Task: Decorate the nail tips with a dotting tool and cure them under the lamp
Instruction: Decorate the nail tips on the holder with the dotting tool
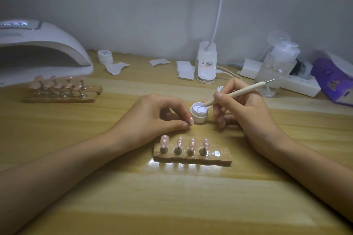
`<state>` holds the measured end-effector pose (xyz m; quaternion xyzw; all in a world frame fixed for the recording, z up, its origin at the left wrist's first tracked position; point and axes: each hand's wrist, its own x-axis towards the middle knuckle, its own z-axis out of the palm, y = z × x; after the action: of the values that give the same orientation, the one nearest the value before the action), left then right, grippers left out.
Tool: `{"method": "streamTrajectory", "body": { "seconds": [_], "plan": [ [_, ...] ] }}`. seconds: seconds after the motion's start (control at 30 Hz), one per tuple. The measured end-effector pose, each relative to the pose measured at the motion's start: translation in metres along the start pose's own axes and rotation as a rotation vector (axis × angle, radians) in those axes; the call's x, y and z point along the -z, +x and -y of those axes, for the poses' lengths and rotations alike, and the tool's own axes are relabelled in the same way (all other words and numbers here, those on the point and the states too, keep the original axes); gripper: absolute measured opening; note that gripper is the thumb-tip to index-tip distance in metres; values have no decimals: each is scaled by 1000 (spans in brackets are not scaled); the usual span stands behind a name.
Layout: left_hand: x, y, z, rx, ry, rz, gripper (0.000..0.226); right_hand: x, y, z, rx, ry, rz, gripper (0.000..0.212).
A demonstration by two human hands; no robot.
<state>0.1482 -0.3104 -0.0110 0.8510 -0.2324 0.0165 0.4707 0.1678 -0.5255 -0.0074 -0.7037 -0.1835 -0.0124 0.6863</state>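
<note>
My right hand (242, 108) grips a white dotting tool (235, 93) like a pen, with its lower tip dipped into a small open white gel jar (198, 115). My left hand (152, 118) rests on the table just left of the jar, thumb and forefinger pinching what looks like a small pink nail tip (191, 120). In front of my hands lies a wooden holder (193, 159) with several pink nail tips (192, 144) on metal stands, each with white dots. Its rightmost spot (216, 153) has no stand on it.
A white curing lamp (42, 51) stands at the far left, with two more wooden holders of pink tips (61, 91) before it. At the back are a second jar (105, 56), paper wipes (185, 71), a desk-lamp base (206, 63), a pump bottle (277, 63), a power strip (298, 82) and a purple box (334, 80).
</note>
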Motion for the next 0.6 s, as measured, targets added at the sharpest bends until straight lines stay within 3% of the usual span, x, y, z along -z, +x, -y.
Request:
{"method": "streamTrajectory", "body": {
  "seconds": [0.43, 0.6],
  "plan": [
    [1, 0, 2, -8, 2, 21, 17, 4, -1, 1, 138, 25, -39, 8],
    [0, 0, 1, -10, 0, 20, 18, 3, -1, 0, 137, 48, -55, 14]
  ]
}}
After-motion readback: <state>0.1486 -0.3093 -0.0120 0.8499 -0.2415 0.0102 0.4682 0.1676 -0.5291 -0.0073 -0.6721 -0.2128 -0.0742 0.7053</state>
